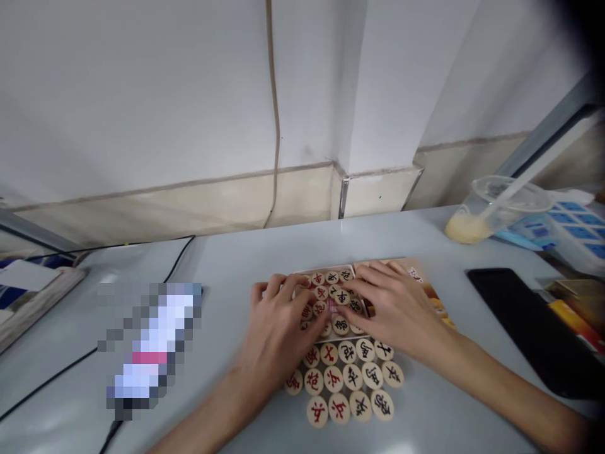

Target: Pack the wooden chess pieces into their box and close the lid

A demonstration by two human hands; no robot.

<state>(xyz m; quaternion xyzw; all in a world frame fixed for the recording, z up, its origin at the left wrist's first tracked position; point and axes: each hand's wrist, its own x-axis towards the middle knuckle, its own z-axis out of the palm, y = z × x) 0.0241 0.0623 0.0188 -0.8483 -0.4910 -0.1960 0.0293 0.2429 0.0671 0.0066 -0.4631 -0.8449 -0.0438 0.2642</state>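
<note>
Round wooden chess pieces (352, 377) with red and black characters lie flat on the grey table (236, 258), several in rows near me. More pieces (338, 277) fill a shallow box (428, 289) further away. My left hand (278, 325) rests over the box's left side, fingers curled down onto the pieces. My right hand (394, 309) lies over the box's right side, its fingers bent and touching pieces in the middle. Both hands' fingertips meet above the pieces in the box. What each fingertip pinches is hidden.
A black phone (524, 325) lies at the right. A tipped plastic cup (491, 211) with yellowish liquid and a straw sits at the back right beside blue and white packs (570, 230). Black cables (47, 381) cross the left. A wall rises behind the table.
</note>
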